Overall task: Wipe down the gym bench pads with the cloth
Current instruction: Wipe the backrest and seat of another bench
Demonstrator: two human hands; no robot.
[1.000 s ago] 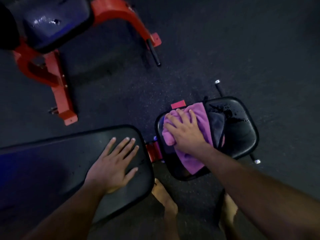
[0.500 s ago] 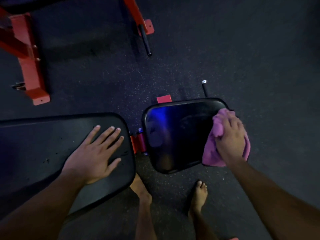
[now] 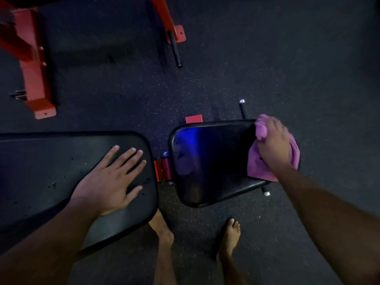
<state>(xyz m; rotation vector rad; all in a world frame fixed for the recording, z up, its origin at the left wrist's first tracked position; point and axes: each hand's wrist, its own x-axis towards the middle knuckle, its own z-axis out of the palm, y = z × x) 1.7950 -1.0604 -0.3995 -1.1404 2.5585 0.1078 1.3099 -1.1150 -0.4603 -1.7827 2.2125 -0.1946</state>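
Two black bench pads sit low in the frame over a dark speckled rubber floor, dim light, blue glare on the seat pad at center right. The right hand has its fingers curled round a bunched purple cloth at that pad's right edge. The left hand lies flat, fingers spread, on the long back pad at lower left. An orange-red machine frame stands upper left. No readable writing anywhere.
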